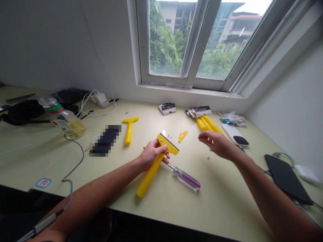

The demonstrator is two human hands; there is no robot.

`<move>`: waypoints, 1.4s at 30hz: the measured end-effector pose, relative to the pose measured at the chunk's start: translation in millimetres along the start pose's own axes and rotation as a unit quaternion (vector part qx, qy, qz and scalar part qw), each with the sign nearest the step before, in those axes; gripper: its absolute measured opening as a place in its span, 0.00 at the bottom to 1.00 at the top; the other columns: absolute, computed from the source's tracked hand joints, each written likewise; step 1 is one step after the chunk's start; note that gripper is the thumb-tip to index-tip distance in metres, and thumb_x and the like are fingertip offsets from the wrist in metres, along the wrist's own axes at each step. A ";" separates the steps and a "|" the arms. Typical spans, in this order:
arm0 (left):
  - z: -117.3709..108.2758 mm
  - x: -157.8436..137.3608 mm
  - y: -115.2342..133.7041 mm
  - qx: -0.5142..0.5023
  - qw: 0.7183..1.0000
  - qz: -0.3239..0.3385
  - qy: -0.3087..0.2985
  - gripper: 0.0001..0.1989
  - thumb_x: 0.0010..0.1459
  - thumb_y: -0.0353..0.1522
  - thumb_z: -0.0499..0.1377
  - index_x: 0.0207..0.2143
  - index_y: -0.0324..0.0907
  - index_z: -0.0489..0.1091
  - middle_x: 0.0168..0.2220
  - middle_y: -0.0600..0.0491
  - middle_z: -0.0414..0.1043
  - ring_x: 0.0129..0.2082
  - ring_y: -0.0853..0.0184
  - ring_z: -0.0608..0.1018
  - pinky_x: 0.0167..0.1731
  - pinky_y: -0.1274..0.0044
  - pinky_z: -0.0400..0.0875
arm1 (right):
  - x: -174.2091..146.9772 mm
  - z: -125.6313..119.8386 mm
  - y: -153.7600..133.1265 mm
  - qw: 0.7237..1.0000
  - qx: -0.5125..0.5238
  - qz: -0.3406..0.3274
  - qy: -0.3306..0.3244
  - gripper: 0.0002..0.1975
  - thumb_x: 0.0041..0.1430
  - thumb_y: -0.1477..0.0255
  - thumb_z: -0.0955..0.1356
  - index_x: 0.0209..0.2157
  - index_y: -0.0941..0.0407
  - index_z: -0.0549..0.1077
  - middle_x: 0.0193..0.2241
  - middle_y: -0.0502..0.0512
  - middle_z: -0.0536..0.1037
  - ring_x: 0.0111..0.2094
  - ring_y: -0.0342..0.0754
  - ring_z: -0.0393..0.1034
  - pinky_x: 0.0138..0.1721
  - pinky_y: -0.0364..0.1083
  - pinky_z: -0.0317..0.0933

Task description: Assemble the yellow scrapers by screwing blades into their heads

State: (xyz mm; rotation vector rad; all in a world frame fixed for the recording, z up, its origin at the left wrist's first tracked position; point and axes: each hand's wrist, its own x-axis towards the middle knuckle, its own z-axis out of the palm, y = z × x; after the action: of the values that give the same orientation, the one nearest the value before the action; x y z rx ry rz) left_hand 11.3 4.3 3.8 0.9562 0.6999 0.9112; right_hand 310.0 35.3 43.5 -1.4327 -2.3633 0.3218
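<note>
My left hand (151, 154) is closed around the neck of a yellow scraper (150, 176), its T-shaped head pointing away and its handle towards the table's near edge. A dark blade edge shows along that head. Beneath the hand lies a screwdriver (188, 178) with a clear and purple handle. Over the table to the right is my right hand (214, 143), fingers bent together; whatever they hold, if anything, is hidden. Just past the scraper head are a small metal plate (164, 132), several tiny screws (169, 135) and a loose yellow plate (183, 136). A single screw (208, 158) lies below my right hand.
Another yellow scraper (129, 132) lies left; several yellow handles (208, 123) with black-and-white cards lie back right. A bottle (67, 119), a blurred dark object (106, 141), a white device (235, 135), a black phone (287, 178), cables and a window (191, 43) surround.
</note>
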 end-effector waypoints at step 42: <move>-7.0 -6.2 15.0 0.565 0.806 0.129 0.119 0.11 0.59 0.37 0.57 0.44 0.47 0.66 0.38 0.53 0.75 0.25 0.69 0.77 0.29 0.76 0.71 | 51.7 69.6 -87.7 0.828 0.534 0.168 -0.024 0.10 0.53 0.66 0.71 0.33 0.57 0.72 0.32 0.51 0.73 0.34 0.47 0.75 0.29 0.45 0.74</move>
State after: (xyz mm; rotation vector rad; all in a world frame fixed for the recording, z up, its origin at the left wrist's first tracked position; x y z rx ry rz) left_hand -2.3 5.6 15.0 2.0557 1.4170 0.8161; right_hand 188.6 40.2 22.2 -1.1792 -1.4058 1.4881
